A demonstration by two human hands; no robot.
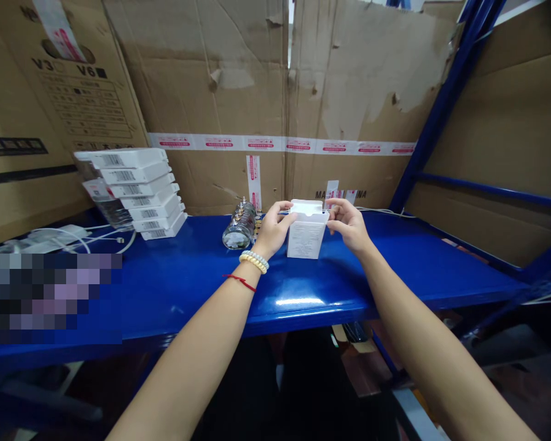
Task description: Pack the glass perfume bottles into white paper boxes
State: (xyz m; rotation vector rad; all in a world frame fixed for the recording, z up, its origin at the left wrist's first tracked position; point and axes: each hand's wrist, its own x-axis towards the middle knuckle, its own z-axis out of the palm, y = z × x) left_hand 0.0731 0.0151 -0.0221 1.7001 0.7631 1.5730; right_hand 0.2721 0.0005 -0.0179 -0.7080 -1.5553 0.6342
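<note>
A small white carton [305,240] with fine print on its face stands upright on the blue tabletop, its top flap [307,207] raised. My left hand [273,229] grips the carton's upper left edge, thumb on the front. On the other side, the thumb and fingers of my right hand [349,225] pinch at the upper right corner, near a side flap. What is inside the carton is hidden from this angle. Just left of my left hand, a clear glass jar [239,226] with gold-coloured bits lies on its side.
Several white boxes with barcodes form a stack [140,193] at the left. Near it are white cables [73,236] and a blurred-out patch. Cardboard sheets [220,92] wall off the back, with taped seams. Blue metal posts [441,116] frame the right side.
</note>
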